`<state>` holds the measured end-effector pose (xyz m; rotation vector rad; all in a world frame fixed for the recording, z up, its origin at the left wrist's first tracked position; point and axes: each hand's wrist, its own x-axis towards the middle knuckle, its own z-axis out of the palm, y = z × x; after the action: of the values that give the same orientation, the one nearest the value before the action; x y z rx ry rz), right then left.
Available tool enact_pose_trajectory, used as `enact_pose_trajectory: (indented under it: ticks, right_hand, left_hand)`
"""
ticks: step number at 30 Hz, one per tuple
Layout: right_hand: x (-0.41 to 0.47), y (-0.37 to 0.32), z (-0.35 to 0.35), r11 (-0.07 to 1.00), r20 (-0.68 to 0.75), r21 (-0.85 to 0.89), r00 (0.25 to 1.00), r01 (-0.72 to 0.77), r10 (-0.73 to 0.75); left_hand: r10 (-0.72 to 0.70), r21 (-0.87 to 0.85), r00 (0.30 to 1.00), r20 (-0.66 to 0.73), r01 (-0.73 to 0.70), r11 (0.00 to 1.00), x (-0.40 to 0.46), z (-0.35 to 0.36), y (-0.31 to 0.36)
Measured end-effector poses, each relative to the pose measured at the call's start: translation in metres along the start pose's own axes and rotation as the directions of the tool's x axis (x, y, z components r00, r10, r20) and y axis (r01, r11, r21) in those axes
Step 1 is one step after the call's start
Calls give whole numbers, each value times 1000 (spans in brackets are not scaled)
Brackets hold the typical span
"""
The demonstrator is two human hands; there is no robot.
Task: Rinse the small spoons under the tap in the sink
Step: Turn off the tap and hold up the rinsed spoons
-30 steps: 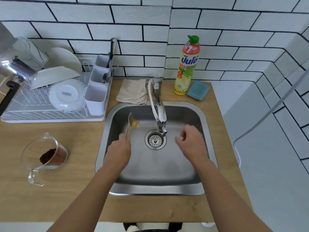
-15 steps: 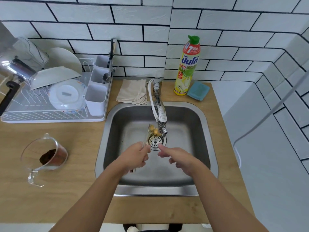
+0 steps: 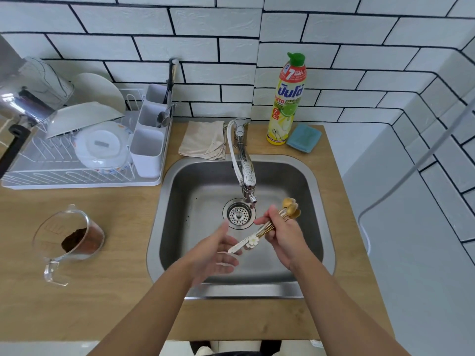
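Observation:
A bunch of small gold spoons (image 3: 290, 209) with white flower-tipped handles is held over the steel sink (image 3: 195, 181), to the right of the drain (image 3: 239, 214). My right hand (image 3: 281, 233) grips the bunch at mid-handle, bowls pointing up and right, just right of the tap spout (image 3: 248, 187). My left hand (image 3: 216, 250) hovers below and left with its fingers spread and relaxed, next to the white handle ends; whether it touches them is unclear. No water stream shows at the spout.
A dish rack (image 3: 82, 155) with plates and a cutlery caddy stands at the back left. A clear jug (image 3: 68, 238) with brown powder sits left of the sink. A folded cloth (image 3: 203, 140), a dish soap bottle (image 3: 286, 98) and a blue sponge (image 3: 304, 138) line the back.
The spoons passed from my left hand to my right hand and moved from the sink's left side to the right of the tap. My left hand let go and opened.

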<state>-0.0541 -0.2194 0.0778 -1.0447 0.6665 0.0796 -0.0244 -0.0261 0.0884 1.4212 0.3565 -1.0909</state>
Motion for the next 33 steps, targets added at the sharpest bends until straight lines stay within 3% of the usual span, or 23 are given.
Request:
enact_pose_trajectory:
  ticks: [3, 6, 11, 15, 20, 23, 28, 33]
  right_hand:
    - [-6, 4, 3, 989, -118, -55, 982, 140, -146]
    - [-16, 16, 18, 968, -97, -146, 971, 205, -221]
    - [-23, 34, 40, 960, -83, -181, 969, 215, -233]
    - [-19, 23, 34, 969, -119, -82, 963, 234, -243]
    - [-27, 37, 44, 978, -122, -97, 973, 185, -196]
    - [-40, 30, 42, 963, -100, -143, 965, 227, -243]
    - [-63, -15, 63, 894, 91, -136, 904, 428, -419]
    - [-34, -74, 130, 831, 241, -134, 831, 541, -502]
  left_hand:
    - [23, -409, 958, -287, -144, 901, 10, 13, -6]
    - [50, -588, 933, -358, -266, 764, 14, 32, 4]
    - [167, -493, 882, -442, -394, 776, 11, 56, 16]
    - [239, -396, 805, -543, -497, 772, 11, 46, 22]
    - [286, -276, 792, -539, -487, 828, 11, 60, 17]
    - [305, -263, 775, -554, -511, 818, 4, 50, 18]
    - [481, -158, 635, -604, -687, 709, -17, 16, 49]
    - [595, -84, 480, -645, -818, 569, -41, -43, 117]
